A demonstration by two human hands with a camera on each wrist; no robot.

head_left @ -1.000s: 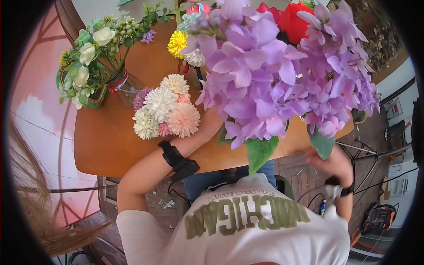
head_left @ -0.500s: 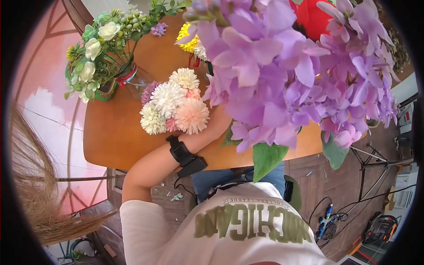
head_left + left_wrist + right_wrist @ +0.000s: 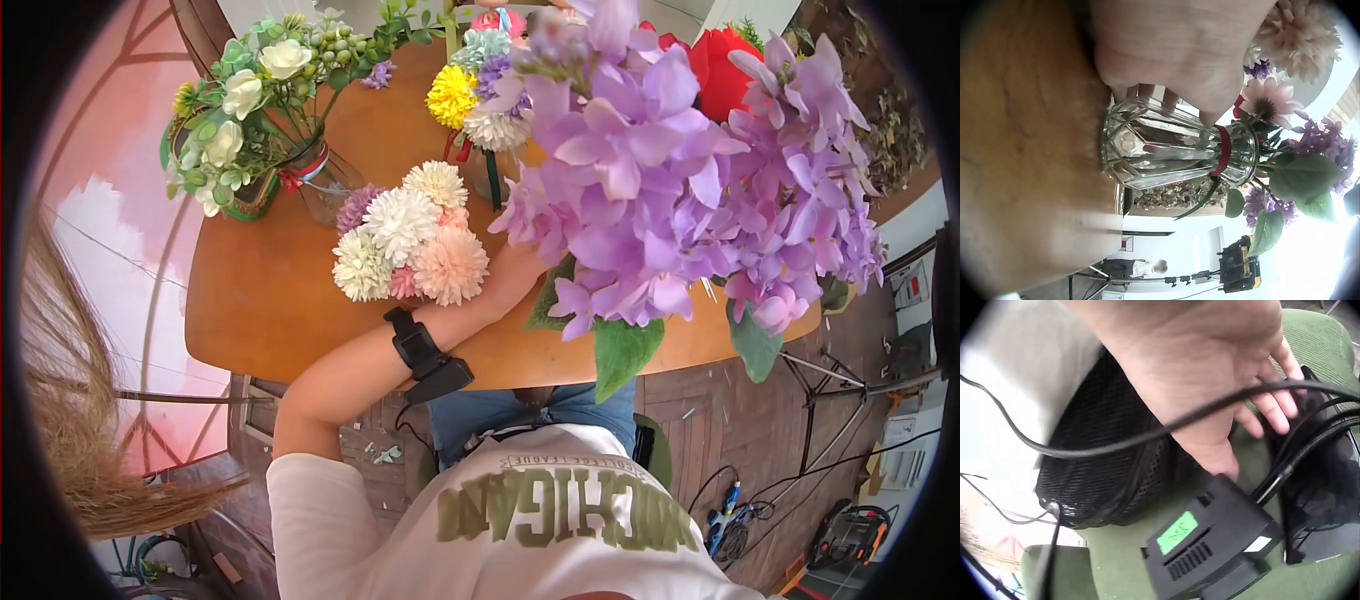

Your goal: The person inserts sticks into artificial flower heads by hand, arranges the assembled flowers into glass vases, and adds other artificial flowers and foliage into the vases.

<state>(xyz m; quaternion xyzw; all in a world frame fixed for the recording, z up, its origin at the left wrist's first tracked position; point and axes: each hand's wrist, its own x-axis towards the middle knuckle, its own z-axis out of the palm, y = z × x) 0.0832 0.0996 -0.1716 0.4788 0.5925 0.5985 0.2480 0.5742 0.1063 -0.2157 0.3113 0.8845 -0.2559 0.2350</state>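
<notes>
My left hand (image 3: 1172, 47) holds a faceted glass vase (image 3: 1166, 147) with a red ribbon (image 3: 1222, 150) round its neck, fingers curled behind the glass. The vase stands on the wooden table and bears purple flowers (image 3: 640, 160) with green leaves and a red bloom (image 3: 720, 75). In the head view the blossoms cover most of this hand. Down at a green chair (image 3: 1316, 337), my right hand (image 3: 1210, 387) has its fingers extended at the edge of a flat, glossy black device (image 3: 1316, 481). Its thumb is right at a black box (image 3: 1210, 537) with a green label.
Pompom flowers (image 3: 410, 235) stand beside the left forearm, with a yellow-topped bunch (image 3: 452, 95) behind. A white-rose arrangement (image 3: 243, 95) is at the table's left. Black cables (image 3: 1210, 409) cross in front of the right hand, and a black mesh bag (image 3: 1104, 456) lies nearby.
My right hand has gone down out of the head view, from below the flowers on the right. The left hand stays at the vase. The head view has shifted a little.
</notes>
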